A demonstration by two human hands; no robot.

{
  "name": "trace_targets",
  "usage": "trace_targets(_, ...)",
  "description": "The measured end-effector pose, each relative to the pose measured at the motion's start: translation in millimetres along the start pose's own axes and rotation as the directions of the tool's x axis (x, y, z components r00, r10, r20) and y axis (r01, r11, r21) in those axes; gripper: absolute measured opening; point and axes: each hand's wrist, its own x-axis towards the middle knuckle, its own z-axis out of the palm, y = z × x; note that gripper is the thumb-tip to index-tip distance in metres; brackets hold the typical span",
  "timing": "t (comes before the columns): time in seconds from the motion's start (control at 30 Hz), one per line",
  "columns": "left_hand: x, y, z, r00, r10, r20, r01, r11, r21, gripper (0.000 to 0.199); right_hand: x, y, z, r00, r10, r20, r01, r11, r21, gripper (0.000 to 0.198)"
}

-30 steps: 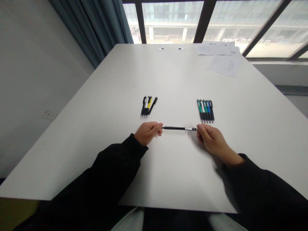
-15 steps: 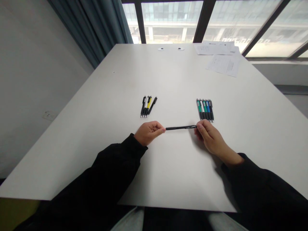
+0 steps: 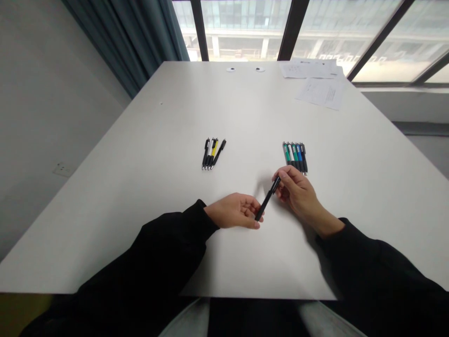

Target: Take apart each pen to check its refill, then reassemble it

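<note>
A black pen (image 3: 268,198) slants over the near part of the table, its clip end up toward the right. My right hand (image 3: 294,189) pinches that upper end between thumb and fingers. At the pen's lower end, my left hand (image 3: 238,210) has its thumb and fingers apart, with the fingers just behind the pen; whether they touch it I cannot tell. Just beyond my right hand lies a row of several pens (image 3: 294,154) in green, white, blue and black, its near ends partly hidden by that hand. Another group of pens (image 3: 213,153), black, white and yellow, lies farther left.
The white table (image 3: 168,154) extends to a window (image 3: 245,32) at the back. Paper sheets (image 3: 319,89) lie at its far right corner, and two small white ovals (image 3: 259,69) sit along the far edge. A blue-grey curtain (image 3: 136,42) hangs at the back left.
The pen has turned from nearly level to a steep slant, its left end swinging down and toward me. My left hand has moved right and nearer, and its pinch has opened.
</note>
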Motion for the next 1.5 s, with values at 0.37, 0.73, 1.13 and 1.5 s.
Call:
trace_targets(0.37,5.5,-4.5,0.1,0.943,0.315,-0.104,-0.323,0.944,-0.063,0.033,-20.8,-2.4,13.3,0.924,0.051,0.379,0.078,0.945,-0.317,0.047)
trace_targets(0.73,3.1,-0.5,3.6,0.862,0.48,-0.161,-0.355,0.8,0.484,0.022,-20.3,-3.5,13.9,0.933,0.029,0.358,0.173,0.837,-0.519,0.043)
trace_targets(1.13,2.2,-2.3,1.1,0.832,0.549,0.08,-0.391,0.479,0.785,0.034,-24.7,-0.6,12.6,0.879,0.192,0.437,-0.074,0.96,-0.271,0.054)
trace_targets(1.5,-1.6,0.0,-0.5,0.885,0.455,-0.104,-0.311,0.741,0.595,0.047,-23.7,5.1,17.5,0.913,0.148,0.381,-0.121,0.988,-0.094,0.047)
